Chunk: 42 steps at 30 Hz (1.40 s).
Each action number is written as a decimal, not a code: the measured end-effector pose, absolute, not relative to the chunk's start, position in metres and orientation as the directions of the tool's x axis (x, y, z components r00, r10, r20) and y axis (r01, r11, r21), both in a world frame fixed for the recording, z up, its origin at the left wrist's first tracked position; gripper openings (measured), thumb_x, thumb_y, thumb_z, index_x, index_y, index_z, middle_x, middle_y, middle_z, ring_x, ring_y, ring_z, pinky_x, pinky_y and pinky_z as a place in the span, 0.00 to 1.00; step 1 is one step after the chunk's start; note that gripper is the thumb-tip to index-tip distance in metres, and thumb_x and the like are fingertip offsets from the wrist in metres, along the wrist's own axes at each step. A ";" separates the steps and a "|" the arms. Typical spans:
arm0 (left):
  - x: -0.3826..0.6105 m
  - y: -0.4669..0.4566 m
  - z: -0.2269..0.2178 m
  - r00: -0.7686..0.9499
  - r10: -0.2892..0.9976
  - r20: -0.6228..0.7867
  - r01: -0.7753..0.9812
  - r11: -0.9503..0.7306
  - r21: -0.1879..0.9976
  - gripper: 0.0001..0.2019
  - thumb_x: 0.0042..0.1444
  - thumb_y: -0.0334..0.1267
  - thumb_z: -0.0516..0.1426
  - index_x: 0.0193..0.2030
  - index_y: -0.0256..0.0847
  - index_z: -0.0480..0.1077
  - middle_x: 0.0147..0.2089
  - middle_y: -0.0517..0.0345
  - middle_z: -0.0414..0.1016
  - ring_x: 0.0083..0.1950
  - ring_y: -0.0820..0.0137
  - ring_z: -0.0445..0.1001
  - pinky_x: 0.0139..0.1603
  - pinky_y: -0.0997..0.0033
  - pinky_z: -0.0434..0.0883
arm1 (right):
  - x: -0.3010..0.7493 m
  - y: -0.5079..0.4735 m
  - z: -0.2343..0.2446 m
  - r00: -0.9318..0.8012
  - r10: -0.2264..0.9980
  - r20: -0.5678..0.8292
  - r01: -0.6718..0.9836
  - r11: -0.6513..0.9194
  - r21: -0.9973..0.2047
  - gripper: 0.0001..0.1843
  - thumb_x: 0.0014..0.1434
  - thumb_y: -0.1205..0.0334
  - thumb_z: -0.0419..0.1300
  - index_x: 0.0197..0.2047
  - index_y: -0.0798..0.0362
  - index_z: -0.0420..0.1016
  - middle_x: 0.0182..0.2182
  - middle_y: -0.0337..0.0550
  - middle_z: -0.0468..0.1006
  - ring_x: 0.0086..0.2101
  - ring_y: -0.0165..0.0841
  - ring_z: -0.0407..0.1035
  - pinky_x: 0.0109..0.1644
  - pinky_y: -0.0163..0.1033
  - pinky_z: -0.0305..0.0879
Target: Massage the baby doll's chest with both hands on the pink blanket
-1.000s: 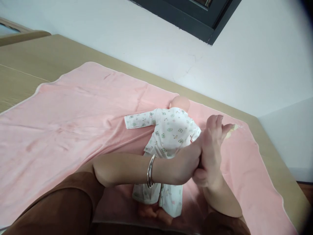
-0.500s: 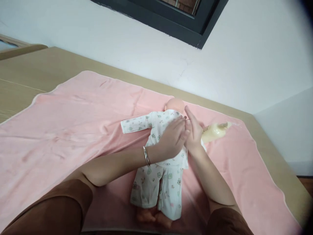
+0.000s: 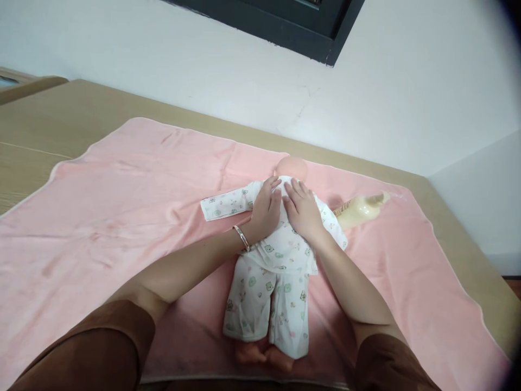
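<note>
A baby doll (image 3: 293, 166) in a white printed suit (image 3: 280, 260) lies on a pink blanket (image 3: 122, 195), head toward the wall and bare feet toward me. My left hand (image 3: 266, 209), with a silver bangle on its wrist, lies flat on the doll's upper back, fingers stretched out. Beside it my right hand (image 3: 301, 209) also rests flat on the back, fingers spread. Both hands touch each other side by side and hold nothing. A cream-coloured bottle (image 3: 360, 209) lies on the blanket just right of the doll's shoulder.
The blanket covers a light wooden surface (image 3: 49, 125) that runs up to a white wall (image 3: 244, 70). A dark window frame (image 3: 285, 21) sits at the top. My brown sleeves fill the bottom corners.
My hands came apart from a clasp near the doll's right side, moved up over its back and now lie flat on it. The view shifted slightly.
</note>
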State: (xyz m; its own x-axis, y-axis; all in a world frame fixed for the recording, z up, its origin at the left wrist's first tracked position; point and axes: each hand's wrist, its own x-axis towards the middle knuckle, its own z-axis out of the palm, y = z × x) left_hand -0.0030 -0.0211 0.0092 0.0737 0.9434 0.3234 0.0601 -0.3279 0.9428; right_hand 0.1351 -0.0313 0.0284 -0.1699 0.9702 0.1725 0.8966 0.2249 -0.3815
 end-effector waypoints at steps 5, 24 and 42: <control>-0.004 -0.022 0.008 0.066 0.937 0.343 0.089 -0.348 0.933 0.23 0.72 0.50 0.41 0.64 0.42 0.61 0.68 0.44 0.67 0.71 0.64 0.63 0.74 0.60 0.56 | 0.123 -0.054 0.029 -0.066 0.994 0.083 0.944 0.090 -0.319 0.39 0.71 0.49 0.45 0.75 0.69 0.48 0.74 0.69 0.43 0.73 0.59 0.35 0.73 0.66 0.44; -0.001 -0.013 -0.017 0.050 0.798 0.601 0.228 -0.595 0.771 0.26 0.72 0.54 0.38 0.62 0.42 0.63 0.62 0.43 0.71 0.65 0.60 0.69 0.69 0.50 0.66 | 0.110 -0.055 0.031 -0.188 0.976 0.110 0.972 0.201 -0.123 0.32 0.71 0.57 0.47 0.75 0.57 0.52 0.76 0.57 0.44 0.73 0.59 0.34 0.74 0.65 0.42; -0.001 -0.014 -0.018 0.118 0.714 0.690 0.341 -0.681 0.648 0.21 0.73 0.46 0.40 0.62 0.39 0.63 0.63 0.42 0.71 0.68 0.62 0.67 0.70 0.51 0.65 | 0.130 -0.048 0.039 -0.064 0.998 0.014 0.998 0.064 -0.002 0.40 0.73 0.50 0.43 0.74 0.74 0.44 0.71 0.76 0.50 0.71 0.56 0.49 0.73 0.56 0.48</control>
